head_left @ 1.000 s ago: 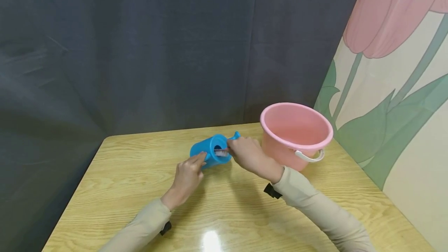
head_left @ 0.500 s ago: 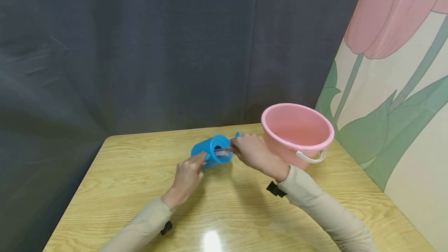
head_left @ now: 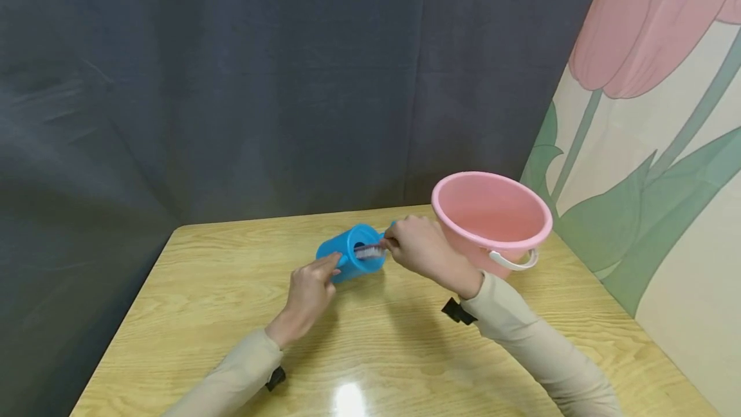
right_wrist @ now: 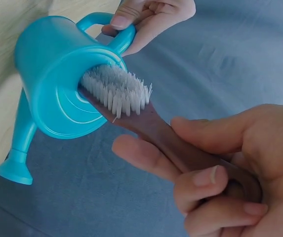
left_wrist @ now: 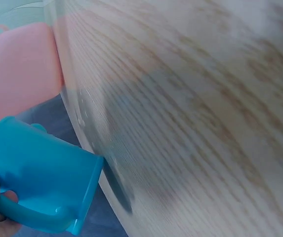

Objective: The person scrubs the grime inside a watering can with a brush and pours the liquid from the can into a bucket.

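The blue watering can (head_left: 341,246) was tilted over the bench (head_left: 202,288), near the far edge and roughly midway between its corners, with its mouth turned toward the right edge; whether its wall touched the wood could not be told. The left hand (head_left: 309,288) held its loop handle (right_wrist: 125,40), thumb and fingers wrapped round the bar. The right hand (right_wrist: 274,153) gripped a brown brush (right_wrist: 163,137) by the handle, with some fingers curled round it and one stretched along beside it, and the white bristles (right_wrist: 116,89) sat partly inside the can's mouth. The can looked like thin, smooth plastic, so it was probably light, fairly stiff and likely slippery if wet; the loop seemed the surest hold, while the slim spout (right_wrist: 22,128) looked the part easiest to strain. The brush appeared to be wood or wood-like, rigid and light, with bristles that would probably bend under pressure, so its handle was the sensible place to hold. A pink bucket (head_left: 471,253) with a white carrying handle (head_left: 512,261) stood near the far right corner, beside the right hand. No brand, label or writing could be read on any of these things.
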The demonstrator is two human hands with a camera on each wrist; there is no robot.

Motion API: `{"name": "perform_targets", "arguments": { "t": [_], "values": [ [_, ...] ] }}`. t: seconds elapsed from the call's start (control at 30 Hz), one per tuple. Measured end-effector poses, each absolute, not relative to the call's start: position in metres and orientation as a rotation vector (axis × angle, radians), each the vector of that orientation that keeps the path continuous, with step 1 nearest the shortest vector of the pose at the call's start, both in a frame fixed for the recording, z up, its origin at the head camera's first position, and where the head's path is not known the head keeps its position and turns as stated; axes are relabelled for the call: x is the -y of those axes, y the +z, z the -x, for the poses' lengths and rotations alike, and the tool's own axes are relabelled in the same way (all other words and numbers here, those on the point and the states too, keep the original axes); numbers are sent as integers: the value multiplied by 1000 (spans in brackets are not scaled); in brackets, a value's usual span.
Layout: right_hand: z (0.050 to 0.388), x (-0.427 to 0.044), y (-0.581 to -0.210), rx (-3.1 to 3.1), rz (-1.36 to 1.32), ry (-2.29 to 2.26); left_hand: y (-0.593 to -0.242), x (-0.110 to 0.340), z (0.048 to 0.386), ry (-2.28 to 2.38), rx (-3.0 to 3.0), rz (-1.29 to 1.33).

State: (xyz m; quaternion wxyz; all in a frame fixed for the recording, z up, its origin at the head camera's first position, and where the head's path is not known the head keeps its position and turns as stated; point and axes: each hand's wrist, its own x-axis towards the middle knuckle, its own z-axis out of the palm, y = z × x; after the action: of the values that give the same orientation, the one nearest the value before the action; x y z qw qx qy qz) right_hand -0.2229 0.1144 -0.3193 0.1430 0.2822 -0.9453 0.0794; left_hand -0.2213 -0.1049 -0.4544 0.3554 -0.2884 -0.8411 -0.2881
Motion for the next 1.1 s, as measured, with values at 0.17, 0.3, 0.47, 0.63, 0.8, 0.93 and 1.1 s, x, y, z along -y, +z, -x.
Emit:
{"name": "perform_targets", "arguments": {
  "t": [0.17,0.3,0.47,0.63,0.8,0.93,1.1],
  "values": [
    [222,-114,-315,2753,-755,230,-453,102,222,-749,2182,727],
    [221,-115,-311,2779,-750,229,-453,102,222,-730,2179,739],
    [220,-121,-297,2753,-723,264,-454,107,223,-744,2182,727],
    [224,-127,-292,2747,-742,338,-455,113,224,-806,2190,681],
    [231,-132,-307,2731,-757,390,-457,114,225,-844,2197,665],
    [233,-135,-319,2700,-790,484,-457,113,224,-843,2197,660],
    [234,-137,-328,2681,-819,611,-456,113,225,-829,2203,636]
  ]
}}
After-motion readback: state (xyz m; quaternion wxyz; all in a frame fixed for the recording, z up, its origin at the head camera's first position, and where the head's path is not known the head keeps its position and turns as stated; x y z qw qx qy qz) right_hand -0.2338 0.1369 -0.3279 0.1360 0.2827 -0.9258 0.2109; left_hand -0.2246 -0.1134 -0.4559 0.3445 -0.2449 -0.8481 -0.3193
